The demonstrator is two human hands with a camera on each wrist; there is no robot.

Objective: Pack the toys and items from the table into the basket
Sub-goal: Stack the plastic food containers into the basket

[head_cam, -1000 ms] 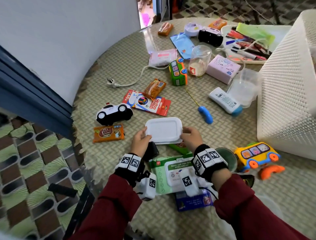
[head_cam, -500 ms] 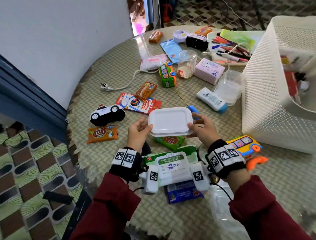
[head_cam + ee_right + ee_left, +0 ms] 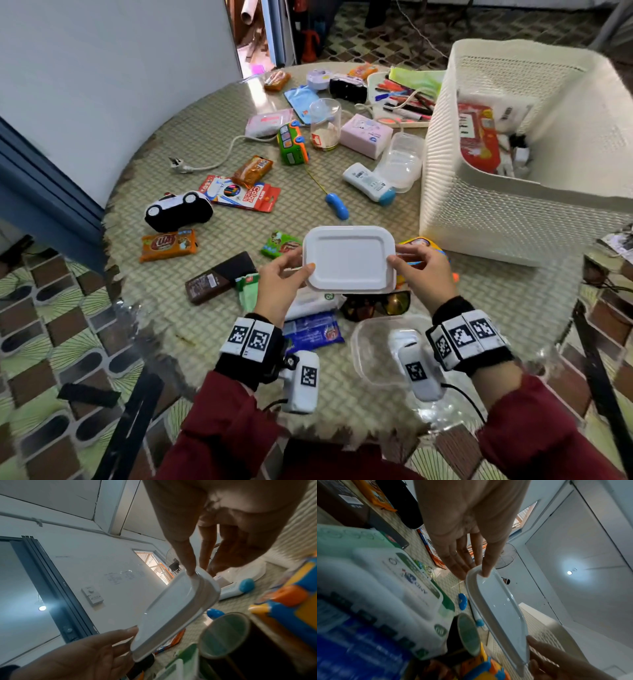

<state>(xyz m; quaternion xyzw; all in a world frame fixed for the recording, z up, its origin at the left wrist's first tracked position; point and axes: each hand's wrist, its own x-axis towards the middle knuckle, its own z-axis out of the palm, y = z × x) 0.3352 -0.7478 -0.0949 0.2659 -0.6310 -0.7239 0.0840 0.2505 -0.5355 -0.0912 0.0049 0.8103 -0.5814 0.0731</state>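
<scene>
White container (image 3: pixel 349 258), lid on, is held level above the counter (image 3: pixel 212 342), just in front of the basket (image 3: pixel 507 192). Left hand (image 3: pixel 279 286) pinches its left edge, thumb on top and fingers (image 3: pixel 453 561) underneath. Right hand (image 3: pixel 423 270) grips the right edge likewise. Beneath it lie a wipes pack (image 3: pixel 399 582) and what may be sunglasses (image 3: pixel 375 305), partly hidden.

White lid (image 3: pixel 348 258) between my hands. Cream perforated basket (image 3: pixel 486 212). Table (image 3: pixel 212 144) in beige-green woven pattern. Toy car (image 3: pixel 178 210) black and white. Green bus (image 3: pixel 292 144) with orange and blue trim. My sleeves (image 3: pixel 219 431) dark red. Wristbands (image 3: pixel 466 337) black with white checker-code tags.
</scene>
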